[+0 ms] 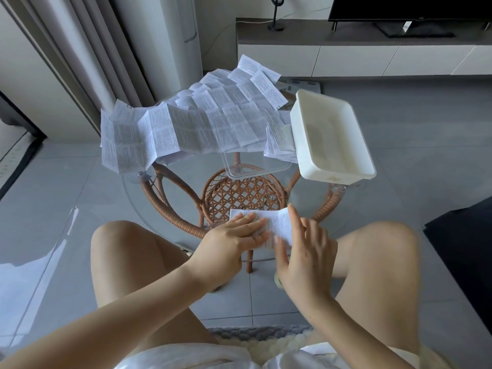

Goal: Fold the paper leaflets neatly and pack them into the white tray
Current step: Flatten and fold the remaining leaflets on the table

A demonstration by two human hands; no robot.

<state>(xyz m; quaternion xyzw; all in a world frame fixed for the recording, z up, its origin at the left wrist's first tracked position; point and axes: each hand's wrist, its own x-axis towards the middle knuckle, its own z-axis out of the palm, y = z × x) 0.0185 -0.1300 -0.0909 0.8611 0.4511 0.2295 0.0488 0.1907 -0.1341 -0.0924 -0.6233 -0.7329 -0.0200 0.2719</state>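
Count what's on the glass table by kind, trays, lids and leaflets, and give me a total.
White tray: 1
Clear lid: 1
Leaflet under the left hand: 1
Heap of loose leaflets: 1, sheets overlap too much to count singly
Total: 4

Soft daylight from nine o'clock; glare on floor tiles (34, 265) at eight. My right hand (306, 249) slightly blurred. Edges bow outward.
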